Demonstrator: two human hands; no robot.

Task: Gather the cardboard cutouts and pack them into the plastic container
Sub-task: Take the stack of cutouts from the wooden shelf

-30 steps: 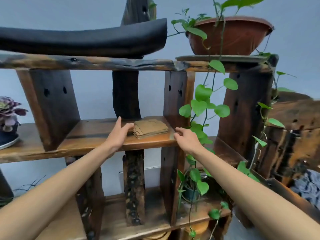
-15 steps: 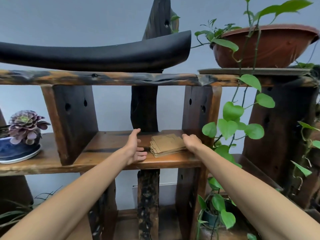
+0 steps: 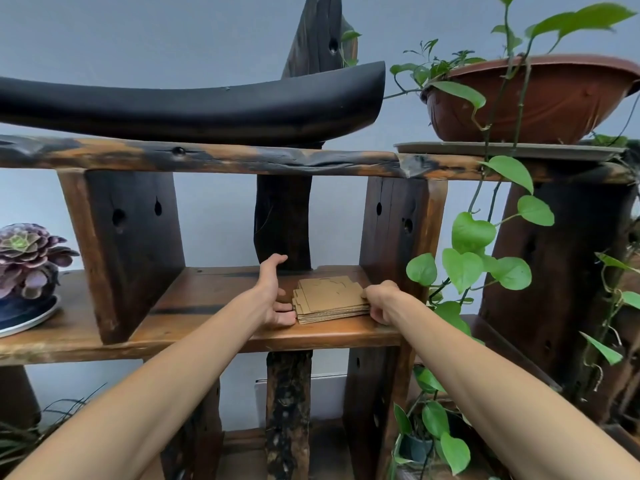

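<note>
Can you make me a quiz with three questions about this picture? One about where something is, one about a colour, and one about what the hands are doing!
1. Where is the cardboard stack?
A. on the middle shelf
B. in the brown pot
C. on the floor

2. What colour is the succulent on the left?
A. bright yellow
B. purple
C. white

3. What are the hands doing?
A. resting far apart from the stack
B. holding a pot
C. touching the stack from both sides

Answers:
1. A, the stack lies flat on the middle shelf, between two dark wooden posts.
2. B, its leaves are purple with a green heart.
3. C, the left hand is at the stack's left edge and the right hand at its right edge, while the stack rests on the shelf.
</note>
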